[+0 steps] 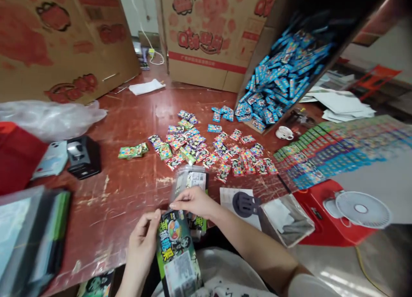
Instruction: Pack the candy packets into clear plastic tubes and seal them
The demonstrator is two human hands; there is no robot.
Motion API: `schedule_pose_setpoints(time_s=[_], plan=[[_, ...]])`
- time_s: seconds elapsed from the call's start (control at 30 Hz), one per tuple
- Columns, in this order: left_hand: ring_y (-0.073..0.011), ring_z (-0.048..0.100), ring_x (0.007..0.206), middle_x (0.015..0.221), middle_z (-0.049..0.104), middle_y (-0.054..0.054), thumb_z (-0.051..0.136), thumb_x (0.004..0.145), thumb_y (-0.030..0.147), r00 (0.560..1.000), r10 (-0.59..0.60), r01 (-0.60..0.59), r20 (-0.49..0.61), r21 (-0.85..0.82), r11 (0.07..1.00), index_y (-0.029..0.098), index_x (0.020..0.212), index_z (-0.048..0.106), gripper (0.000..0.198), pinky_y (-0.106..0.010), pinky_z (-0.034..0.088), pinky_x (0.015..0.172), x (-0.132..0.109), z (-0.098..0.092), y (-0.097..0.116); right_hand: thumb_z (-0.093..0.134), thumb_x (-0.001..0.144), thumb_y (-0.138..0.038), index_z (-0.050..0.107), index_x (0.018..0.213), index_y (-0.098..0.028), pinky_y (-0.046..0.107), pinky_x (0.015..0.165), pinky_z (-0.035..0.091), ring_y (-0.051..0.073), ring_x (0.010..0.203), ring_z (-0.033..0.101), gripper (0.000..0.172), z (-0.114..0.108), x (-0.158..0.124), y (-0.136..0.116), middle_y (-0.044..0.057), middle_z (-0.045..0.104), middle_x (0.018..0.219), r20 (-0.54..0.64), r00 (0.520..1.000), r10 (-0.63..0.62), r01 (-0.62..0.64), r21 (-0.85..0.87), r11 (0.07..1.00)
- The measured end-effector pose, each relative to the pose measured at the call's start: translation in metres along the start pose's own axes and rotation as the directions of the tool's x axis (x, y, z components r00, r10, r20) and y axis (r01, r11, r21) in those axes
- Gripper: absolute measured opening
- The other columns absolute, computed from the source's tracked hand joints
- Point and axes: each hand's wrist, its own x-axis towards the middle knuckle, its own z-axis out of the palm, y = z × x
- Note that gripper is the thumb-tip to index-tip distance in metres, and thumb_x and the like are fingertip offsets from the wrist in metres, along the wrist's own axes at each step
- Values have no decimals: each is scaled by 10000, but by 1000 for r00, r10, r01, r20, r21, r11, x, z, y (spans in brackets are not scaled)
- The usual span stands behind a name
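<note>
Black-and-green printed plastic pouch (177,248): hold steady just below left grip (143,233), pinched closed on its upper-left edge, and right grip (195,201), pinched closed at its top; keep tension even.

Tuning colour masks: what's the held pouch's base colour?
Held pouch: mostly blackish, with bright green at lower left; best in head view.

Bare bench (120,181) left of the candy pile (193,141)
A green packet stack (132,150) interrupts that side before the black device (84,157); behind the pile, a gap reaches the upright carton (206,69); to the pile's right rear, the tipped box (264,52) blocks passage; in front, the flat pouch (197,179) and the held pouch (175,241) obstruct.
</note>
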Motion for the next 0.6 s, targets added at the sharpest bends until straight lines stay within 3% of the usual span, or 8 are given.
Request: schedule_pose_setpoints(time_s=[0.13,0.23,0.3,0.4,0.47,0.53,0.57,0.6], plan=[[-182,616,840,918,661,-25,671,720,476,991,133,-132,-4,70,989,219,847,587,299,-261,495,740,-8,19,-9,729,636,-388,735,723,-195,232,503,448,122,498,580,212,-4,-15,12,7,693,615,-74,992,-105,106,10,994],[-186,628,801,924,646,-26,698,698,446,989,134,-138,67,59,989,232,904,546,333,-277,518,695,-12,29,-9,689,702,-350,731,755,-193,255,541,469,150,555,615,172,-5,-27,8,24,703,658,-112,983,-149,142,-69,988],[-184,634,728,875,645,-18,699,693,451,984,107,-117,140,69,991,233,929,531,362,-282,530,634,-7,30,0,664,743,-316,731,810,-212,289,651,497,183,713,653,142,-19,-36,-3,39,720,790,-120,960,-252,226,-196,954],[-166,617,603,745,629,18,715,664,474,984,109,-126,144,110,986,230,934,536,406,-258,515,536,17,29,31,648,768,-287,680,1017,-248,319,774,488,195,886,636,254,-72,-53,-22,44,689,1007,-270,878,-396,267,-409,873],[-153,602,588,723,616,31,719,654,487,980,182,-191,83,114,975,233,921,546,407,-237,492,517,37,36,56,604,797,-290,651,1048,-231,316,727,487,188,819,632,262,-121,-67,-26,50,684,950,-423,809,-409,148,-527,837],[-131,564,538,700,600,42,708,672,479,953,155,-184,259,89,979,234,917,553,380,-219,453,478,52,56,73,590,789,-275,687,894,-201,318,683,466,186,729,608,162,-166,-79,-20,52,674,841,-446,799,-403,44,-625,780],[-130,557,533,683,596,44,693,689,475,907,94,-139,411,81,987,233,904,551,353,-222,447,485,56,71,75,609,763,-253,696,814,-194,316,667,455,182,686,593,116,-183,-84,-15,46,663,787,-433,814,-388,21,-644,764],[-135,571,573,694,604,39,676,711,464,827,32,-88,562,74,993,230,899,547,326,-233,461,533,56,88,74,625,737,-226,696,754,-189,311,653,445,175,656,578,82,-197,-87,-8,39,649,751,-408,836,-367,12,-656,755]])
